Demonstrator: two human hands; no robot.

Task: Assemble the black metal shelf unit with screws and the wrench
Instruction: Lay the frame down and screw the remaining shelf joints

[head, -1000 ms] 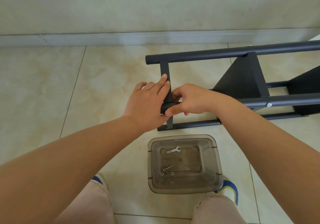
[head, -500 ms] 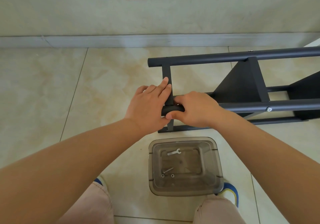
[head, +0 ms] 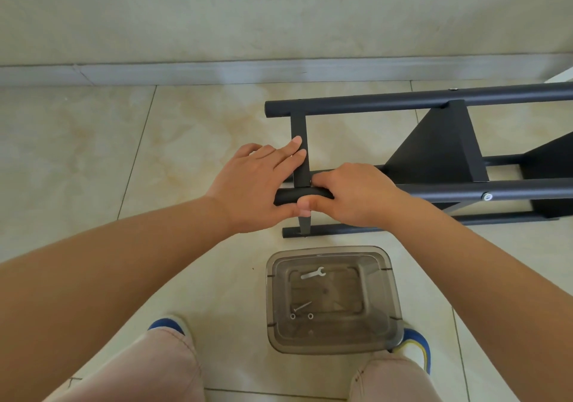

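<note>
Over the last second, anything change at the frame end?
Barely. Left hand lies with straight fingers against the crossbar; right hand grips the near tube end, as before. Wrench and screws stay in the bin. Only the view shifted slightly.

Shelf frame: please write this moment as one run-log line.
left hand: steadies crossbar | right hand: grips tube end | wrench: in bin, unused

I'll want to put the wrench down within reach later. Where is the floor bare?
Bare tile lies left of the left hand, out to the baseboard, and between the top tube and that baseboard. It is crowded around the frame end under both hands, right hand included, and near the clear bin between the shoes.
</note>
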